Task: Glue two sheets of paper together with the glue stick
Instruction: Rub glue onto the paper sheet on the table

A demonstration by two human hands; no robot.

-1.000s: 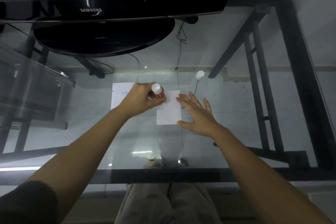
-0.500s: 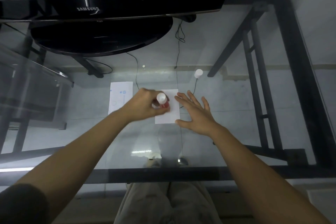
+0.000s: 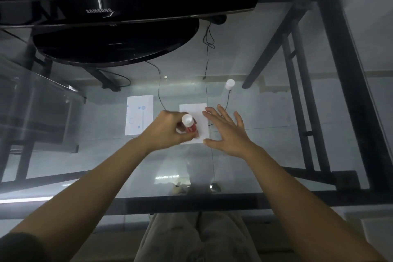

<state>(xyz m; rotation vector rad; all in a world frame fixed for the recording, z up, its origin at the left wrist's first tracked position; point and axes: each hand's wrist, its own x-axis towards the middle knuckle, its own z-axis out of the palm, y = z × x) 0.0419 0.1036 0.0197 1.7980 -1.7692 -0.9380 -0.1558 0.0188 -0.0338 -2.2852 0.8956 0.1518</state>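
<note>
Overhead, "SAMSUNG" marks the monitor [image 3: 98,10]; left hand [image 3: 170,132] grips glue stick [image 3: 189,124].

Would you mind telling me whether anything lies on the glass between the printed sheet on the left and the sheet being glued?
Nothing visible does: only bare glass table separates the printed sheet from the glued sheet, apart from the left hand holding the glue stick above it.
</note>
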